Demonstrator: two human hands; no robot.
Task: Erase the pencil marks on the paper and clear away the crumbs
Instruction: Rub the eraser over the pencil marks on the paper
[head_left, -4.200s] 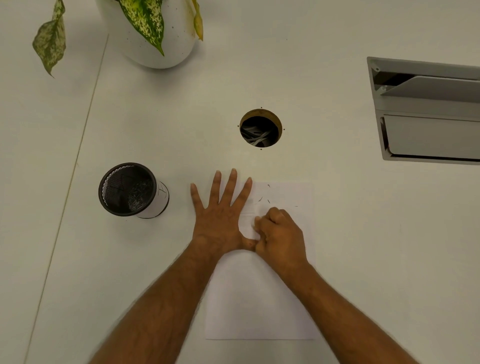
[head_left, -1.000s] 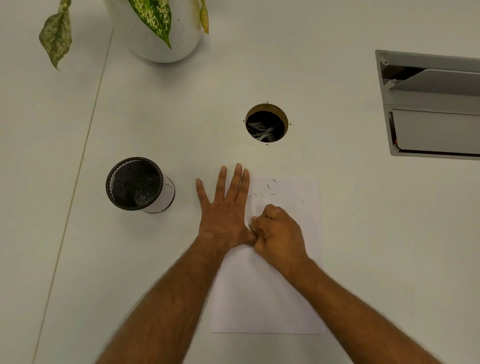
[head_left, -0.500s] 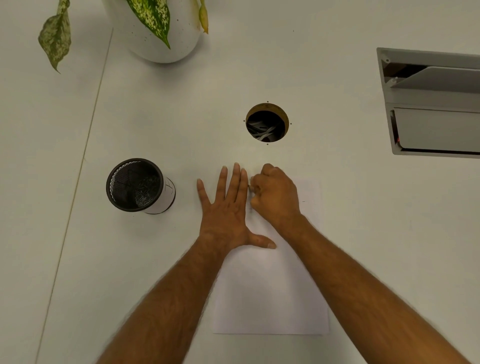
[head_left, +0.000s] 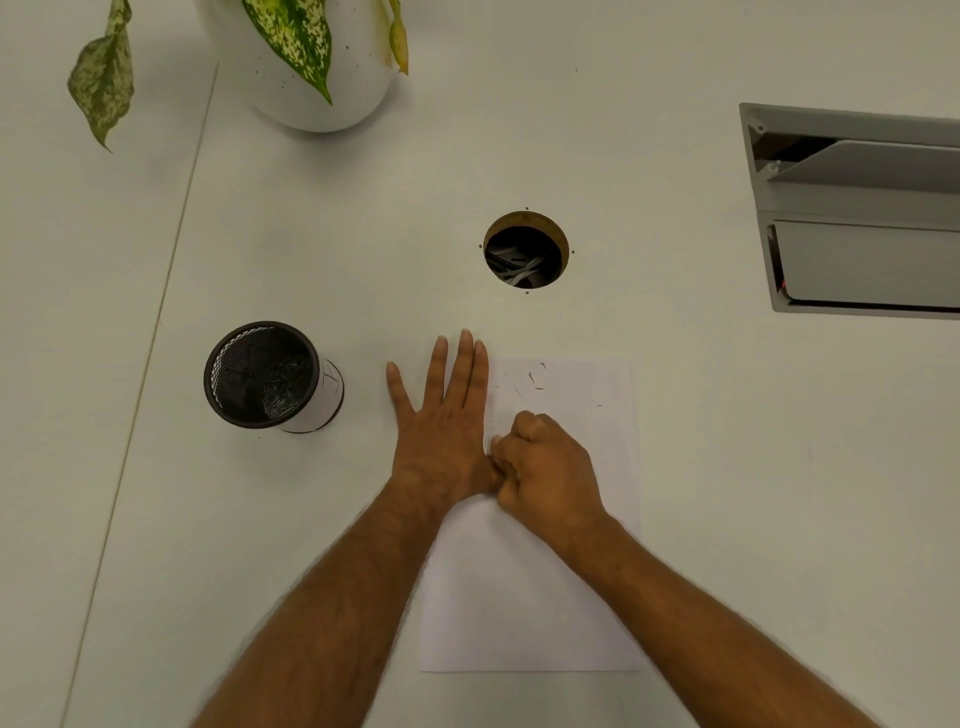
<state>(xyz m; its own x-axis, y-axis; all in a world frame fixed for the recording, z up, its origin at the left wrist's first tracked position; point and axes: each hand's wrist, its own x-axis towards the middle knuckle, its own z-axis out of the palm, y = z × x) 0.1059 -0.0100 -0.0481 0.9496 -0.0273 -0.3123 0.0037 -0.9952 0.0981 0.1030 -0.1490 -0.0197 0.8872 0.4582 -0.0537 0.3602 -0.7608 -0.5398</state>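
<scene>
Leftmost, a mottled leaf (head_left: 101, 88) hung over the white surface (head_left: 675, 467), beside a white plant pot (head_left: 306, 93) at the far edge. Nearer stood a black mesh cup (head_left: 262, 374) with small metal bits in its bottom. To its right, the left hand (head_left: 441, 431) lay flat and spread, palm down, fingers pointing away, pinning the left edge of the paper (head_left: 519, 597). Just beside it, touching at the thumb, the right hand (head_left: 545, 467) was curled into a fist on the sheet; whether it gripped an eraser I could not tell. Beyond the knuckles, dark crumbs (head_left: 532, 379) lay scattered on the paper's far end. Farther back a round hole (head_left: 525, 249) opened in the surface, with pale strips inside. At the right edge sat a grey hatch (head_left: 857, 218).
</scene>
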